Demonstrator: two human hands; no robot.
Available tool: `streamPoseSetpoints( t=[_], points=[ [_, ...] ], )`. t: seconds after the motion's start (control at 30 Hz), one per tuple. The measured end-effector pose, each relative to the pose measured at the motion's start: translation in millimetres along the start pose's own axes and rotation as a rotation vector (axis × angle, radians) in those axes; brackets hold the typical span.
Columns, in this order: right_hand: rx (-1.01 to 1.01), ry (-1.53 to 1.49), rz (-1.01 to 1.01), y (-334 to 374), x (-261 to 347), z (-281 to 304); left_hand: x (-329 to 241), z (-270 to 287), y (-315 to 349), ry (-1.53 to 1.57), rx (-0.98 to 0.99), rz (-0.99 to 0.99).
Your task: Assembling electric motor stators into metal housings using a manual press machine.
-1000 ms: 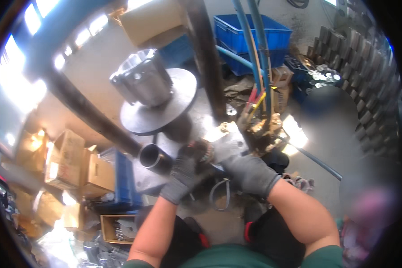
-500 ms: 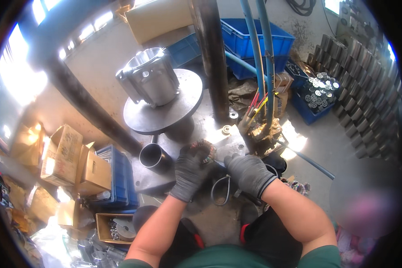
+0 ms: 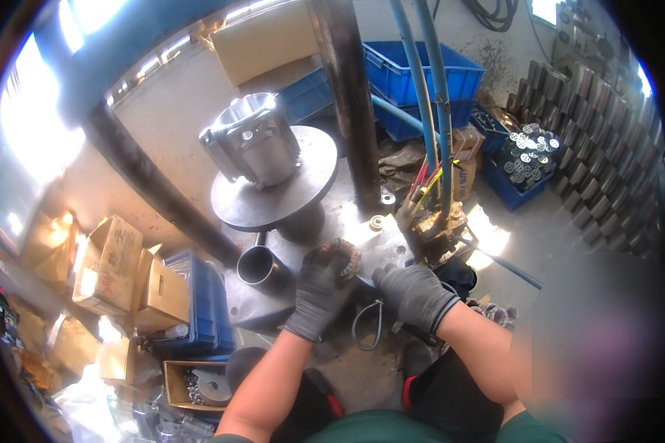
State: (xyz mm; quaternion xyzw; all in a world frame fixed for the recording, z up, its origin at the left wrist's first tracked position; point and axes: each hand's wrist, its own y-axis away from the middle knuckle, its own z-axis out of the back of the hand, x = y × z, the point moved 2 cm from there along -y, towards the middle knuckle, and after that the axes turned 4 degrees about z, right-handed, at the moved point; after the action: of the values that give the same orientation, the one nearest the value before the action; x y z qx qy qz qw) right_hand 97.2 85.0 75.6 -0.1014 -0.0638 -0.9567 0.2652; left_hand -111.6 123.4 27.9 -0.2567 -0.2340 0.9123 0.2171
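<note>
Ring-shaped coil (image 3: 353,260) is in the left hand (image 3: 318,289), by the near edge of the worktop (image 3: 390,249). The left fingers are bent around one side of it and have hold of it. It is round, so it has no long side (I can't tell just how it tips). From the right hand (image 3: 415,294), the coil lies to the left and a bit farther from the body, near but apart. The right fingers are curled in, and I can't tell if they pinch something small.

Now the count. One coil is in the hand. One dark tube (image 3: 276,276) stands to its left, with its open end up. One shiny metal housing (image 3: 258,153) sits on one round plate (image 3: 316,171), farther back. One small round piece (image 3: 377,222) lies past the coil. One cable loop (image 3: 356,325) hangs below the worktop's edge.
</note>
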Motion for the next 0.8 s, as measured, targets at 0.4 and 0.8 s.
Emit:
streamPoseSetpoints(
  t=[0.4, 0.8],
  points=[
    [0.054, -0.072, -0.007, 2, 4, 1, -9, 17, -10, 0.22, 0.217, 0.049],
    [0.04, -0.026, -0.055, -2, -2, -1, -4, -2, -1, 0.009, -0.018, 0.019]
  ],
)
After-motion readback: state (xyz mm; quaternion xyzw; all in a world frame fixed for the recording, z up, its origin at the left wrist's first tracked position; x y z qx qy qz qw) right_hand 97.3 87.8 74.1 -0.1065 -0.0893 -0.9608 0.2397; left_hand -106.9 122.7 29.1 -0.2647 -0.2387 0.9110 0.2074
